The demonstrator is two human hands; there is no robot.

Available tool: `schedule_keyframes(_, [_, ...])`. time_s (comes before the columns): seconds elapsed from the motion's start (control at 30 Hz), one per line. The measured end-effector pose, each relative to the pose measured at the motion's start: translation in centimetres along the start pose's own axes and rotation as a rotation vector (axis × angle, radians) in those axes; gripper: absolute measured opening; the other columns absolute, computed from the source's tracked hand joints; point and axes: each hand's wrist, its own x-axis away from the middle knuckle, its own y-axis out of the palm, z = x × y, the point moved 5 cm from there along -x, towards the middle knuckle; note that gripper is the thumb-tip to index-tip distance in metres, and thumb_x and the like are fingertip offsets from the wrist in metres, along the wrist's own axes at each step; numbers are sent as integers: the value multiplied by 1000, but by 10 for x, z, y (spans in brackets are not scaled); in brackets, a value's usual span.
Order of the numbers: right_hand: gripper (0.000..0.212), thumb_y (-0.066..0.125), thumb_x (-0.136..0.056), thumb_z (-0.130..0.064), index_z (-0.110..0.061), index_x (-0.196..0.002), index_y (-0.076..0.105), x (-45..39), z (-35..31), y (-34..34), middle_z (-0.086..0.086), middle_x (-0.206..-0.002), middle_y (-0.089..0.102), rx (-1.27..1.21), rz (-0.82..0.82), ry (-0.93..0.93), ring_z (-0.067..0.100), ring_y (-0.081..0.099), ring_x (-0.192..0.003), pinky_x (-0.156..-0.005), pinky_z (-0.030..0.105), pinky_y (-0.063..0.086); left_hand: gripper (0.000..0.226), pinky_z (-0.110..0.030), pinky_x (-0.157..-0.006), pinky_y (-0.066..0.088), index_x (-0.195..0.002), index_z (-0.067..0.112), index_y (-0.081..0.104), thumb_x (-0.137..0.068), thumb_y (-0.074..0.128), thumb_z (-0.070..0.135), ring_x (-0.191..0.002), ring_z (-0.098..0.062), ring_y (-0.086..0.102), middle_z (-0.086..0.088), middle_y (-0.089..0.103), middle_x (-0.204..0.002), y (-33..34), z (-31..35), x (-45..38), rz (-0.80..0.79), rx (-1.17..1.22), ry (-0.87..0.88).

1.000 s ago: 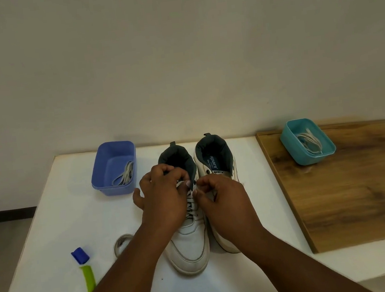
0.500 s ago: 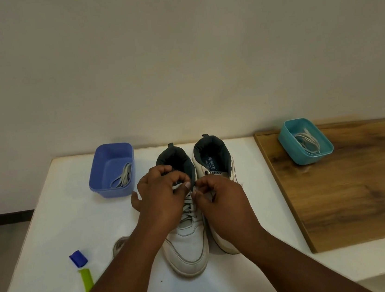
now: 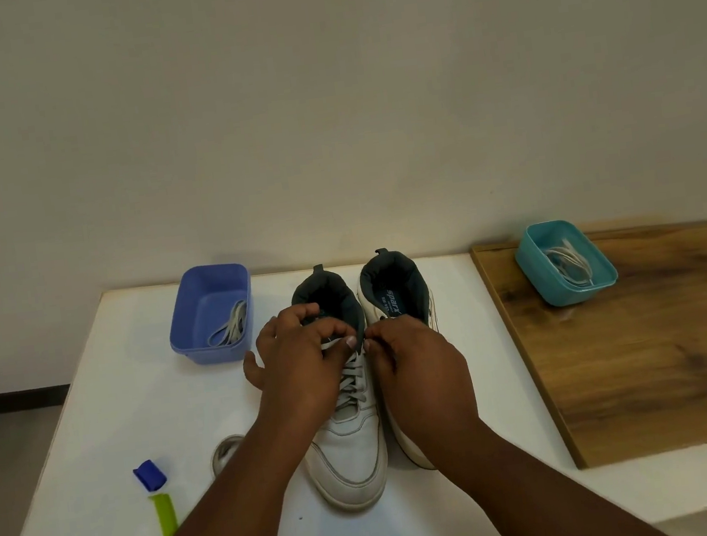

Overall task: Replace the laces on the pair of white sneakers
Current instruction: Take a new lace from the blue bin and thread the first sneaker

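White table (image 3: 96, 433) against plain wall (image 3: 324, 115), both hands' fingers (image 3: 342, 336) pinching sneaker (image 3: 353, 459) lace (image 3: 352, 379).

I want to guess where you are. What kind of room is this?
Probably a plain indoor worktable, not a shop: a white table against a bare wall, with two small tubs, blue and teal, holding laces.

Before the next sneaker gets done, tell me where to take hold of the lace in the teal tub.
Take the lace in the teal tub at the top of its bundled loops, coming straight down from above. The tub's walls block the sides, its mouth faces up, and the loops lie heaped against the right wall, so a pinch there probably lifts the whole bundle.
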Motion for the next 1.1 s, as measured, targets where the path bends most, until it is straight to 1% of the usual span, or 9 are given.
schedule_keyframes(0.3, [17, 52, -103, -33, -30, -98, 68, 1, -2, -5, -12, -91, 62, 8, 36, -49, 5, 56, -77, -71, 24, 50, 3, -59, -118, 13, -87, 52, 67, -89, 67, 51, -144, -14, 25, 22, 41, -147, 1, -1, -1, -27, 26, -8])
schedule_keyframes(0.43, [13, 54, -100, -31, -30, -90, 61, -1, -4, -8, -13, -81, 58, -17, 42, -15, 6, 55, -70, -63, 23, 48, 20, -61, -118, 12, -105, 47, 71, -94, 56, 55, -145, -15, 23, 21, 37, -151, 1, -2, -1, -57, -38, 29])
schedule_keyframes(0.53, [15, 54, -98, -18, -23, -83, 55, -5, 1, -22, -5, -70, 56, -339, 127, 147, 11, 53, -60, -54, 29, 45, 36, -63, -116, 18, -117, 50, 63, -89, 50, 69, -143, -16, 30, 22, 39, -149, -2, -6, -1, -65, -58, 65])
schedule_keyframes(0.7, [20, 44, -103, -6, -9, -90, 59, -18, 23, -61, 10, -83, 70, -1147, 447, 524, 21, 67, -66, -59, 29, 55, 75, -63, -118, 13, -133, 47, 46, -69, 61, 84, -143, -16, 31, 21, 38, -150, -4, -8, 1, -125, -165, 108])
schedule_keyframes(0.8, [16, 48, -103, -5, -10, -95, 60, -20, 25, -57, 8, -94, 73, -1254, 474, 539, 24, 74, -85, -72, 28, 59, 76, -62, -119, 10, -136, 46, 43, -71, 65, 80, -143, -13, 30, 20, 36, -152, -3, -7, 4, -138, -168, 128])
schedule_keyframes(0.87, [10, 57, -101, -9, -18, -104, 61, -19, 23, -49, 3, -108, 72, -1107, 390, 482, 15, 73, -96, -80, 27, 57, 77, -61, -119, 11, -138, 45, 42, -72, 64, 79, -144, -13, 29, 19, 34, -153, -3, -6, 5, -140, -192, 137])
schedule_keyframes(0.93, [23, 65, -98, -18, -29, -117, 58, -16, 21, -45, -8, -121, 63, -735, 240, 397, 2, 68, -94, -78, 22, 55, 80, -61, -119, 11, -140, 45, 41, -72, 63, 80, -145, -13, 28, 18, 32, -155, -4, -5, 5, -138, -207, 139])
schedule_keyframes(1.03, [31, 71, -92, -23, -34, -118, 60, -12, 11, -39, -6, -134, 45, -123, -53, 192, 2, 55, -92, -80, 13, 49, 84, -60, -120, 11, -143, 45, 38, -71, 63, 81, -147, -14, 25, 17, 31, -157, -6, -4, 4, -143, -221, 143])
schedule_keyframes(1.1, [34, 72, -90, -29, -32, -122, 61, -6, 6, -39, -2, -137, 39, 192, -147, 109, 5, 45, -96, -80, 15, 43, 87, -60, -119, 14, -144, 46, 38, -69, 64, 82, -147, -16, 25, 16, 32, -157, -8, -5, 2, -151, -243, 146])
